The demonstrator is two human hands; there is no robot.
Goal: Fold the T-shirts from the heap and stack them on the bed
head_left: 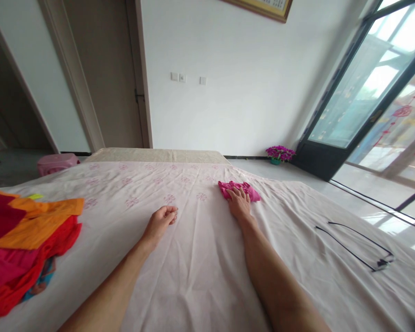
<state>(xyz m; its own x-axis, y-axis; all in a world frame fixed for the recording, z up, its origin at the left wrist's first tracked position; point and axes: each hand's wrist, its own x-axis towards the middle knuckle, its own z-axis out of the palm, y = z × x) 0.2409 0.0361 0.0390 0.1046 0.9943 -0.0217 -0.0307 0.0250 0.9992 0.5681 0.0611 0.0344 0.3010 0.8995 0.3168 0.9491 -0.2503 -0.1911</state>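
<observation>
My right hand (240, 201) lies on a small folded bundle of bright pink cloth (253, 193), its fingers spread over the top. The bundle sits on the pale, flower-printed bed sheet (200, 240). To its left, my left hand (161, 223) hovers over or rests on the sheet, fingers curled in with thumb against them. Nothing shows between those fingers. A pile of colourful clothes (34, 221), orange, dark red, pink and red with a bit of blue print, lies at the far left, apart from both hands.
Eyeglasses (380, 263) with dark temples lie on the sheet at the right. A pink plastic stool (58, 163) stands beyond the bed's left edge. Purple flowers in a green pot (279, 155) are on the floor near the glass door (349, 92).
</observation>
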